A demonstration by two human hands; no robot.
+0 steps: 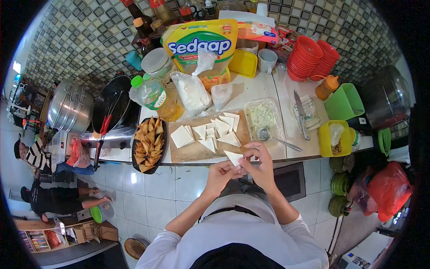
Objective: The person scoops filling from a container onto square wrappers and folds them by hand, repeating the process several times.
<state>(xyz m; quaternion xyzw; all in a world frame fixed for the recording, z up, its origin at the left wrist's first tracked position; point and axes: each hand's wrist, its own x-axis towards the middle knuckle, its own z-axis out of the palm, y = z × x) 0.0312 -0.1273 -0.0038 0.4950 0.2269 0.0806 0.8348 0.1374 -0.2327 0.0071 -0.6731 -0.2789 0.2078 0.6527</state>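
Between my two hands, just past the counter's front edge, is a white folded wrapper triangle [233, 158]. My left hand [222, 174] pinches its lower side, while the fingers of my right hand [257, 162] close on its right side. On the wooden board [179, 154] ahead lie a stack of square wrappers [182, 136] and several folded triangles [222, 127]. Right of the board, a clear tray [264, 112] holds a pale green-flecked filling, with a spoon [286, 143] resting in it. A black plate [162, 154] of browned fried triangles stands to the left.
A wok [109, 105] and a steamer pot [70, 105] stand at left. An oil bottle [154, 96] and a bag of white powder [191, 92] are behind the board. A knife [301, 114] and yellow container [333, 145] lie rightward. Two other people [56, 197] are at far left.
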